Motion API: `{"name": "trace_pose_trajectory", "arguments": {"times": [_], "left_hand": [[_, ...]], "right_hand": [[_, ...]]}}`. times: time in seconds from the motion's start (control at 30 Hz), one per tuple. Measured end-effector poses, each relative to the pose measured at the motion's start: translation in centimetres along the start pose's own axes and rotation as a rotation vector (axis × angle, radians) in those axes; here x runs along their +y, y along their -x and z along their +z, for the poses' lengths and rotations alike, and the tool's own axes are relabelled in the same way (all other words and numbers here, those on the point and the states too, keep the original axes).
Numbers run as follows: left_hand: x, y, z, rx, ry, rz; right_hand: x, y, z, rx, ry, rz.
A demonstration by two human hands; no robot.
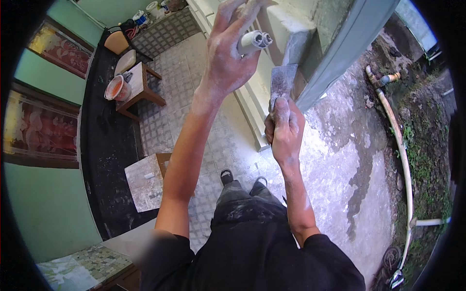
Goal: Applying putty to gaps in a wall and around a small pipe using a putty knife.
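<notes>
Scraper [281, 83] is held in the right hand [287, 130], grip clamped round its handle, thumb laid along it toward the blade; most of the handle is hidden by the fingers. Key relation: the blade lies straight ahead of the grip, away from the body, long axis nearly in line with the right forearm, top leaned slightly right. Blade's far edge is set right at the lower corner of the pale block [300, 46]; whether contact is made cannot be told. The right hand is the nearer one to the blade; the left hand [227, 65] is placed farther out and to the left, apart from the scraper. A whitish roll [250, 42] is clamped in the left grip, between thumb side and fingers, its coiled end turned right, toward the block; left fingertips are cut by the upper edge of the view. Both hands are coated with pale dust. The block is bordered on the right by a pale green post [347, 46], on the left by a stepped cream ledge [253, 114], whose near end is seen just left of the right wrist. Farther off, an orange-lined bucket [118, 89] is stood at the left edge of a small table [139, 82], well out of reach.
</notes>
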State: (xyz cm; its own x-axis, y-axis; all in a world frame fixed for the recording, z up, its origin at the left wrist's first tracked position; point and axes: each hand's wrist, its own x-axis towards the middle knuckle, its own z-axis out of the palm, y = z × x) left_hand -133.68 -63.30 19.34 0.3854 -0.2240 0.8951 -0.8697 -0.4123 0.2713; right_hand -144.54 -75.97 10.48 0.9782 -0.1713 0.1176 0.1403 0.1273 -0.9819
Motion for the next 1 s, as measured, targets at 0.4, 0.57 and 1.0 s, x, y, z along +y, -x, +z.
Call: {"name": "trace_pose_trajectory", "arguments": {"times": [0.4,0.57,1.0], "left_hand": [[-6.4,-1.5,2.7,0.232,0.154,0.61],[-0.8,0.0,1.3,0.045,0.105,0.019],[0.0,0.2,0.9,0.024,-0.117,0.051]], "right_hand": [[-0.1,0.2,-0.1,0.003,-0.009,-0.042],[0.7,-0.6,-0.6,0.024,-0.051,0.013],[0.6,0.2,-0.6,0.004,-0.053,-0.009]]}}
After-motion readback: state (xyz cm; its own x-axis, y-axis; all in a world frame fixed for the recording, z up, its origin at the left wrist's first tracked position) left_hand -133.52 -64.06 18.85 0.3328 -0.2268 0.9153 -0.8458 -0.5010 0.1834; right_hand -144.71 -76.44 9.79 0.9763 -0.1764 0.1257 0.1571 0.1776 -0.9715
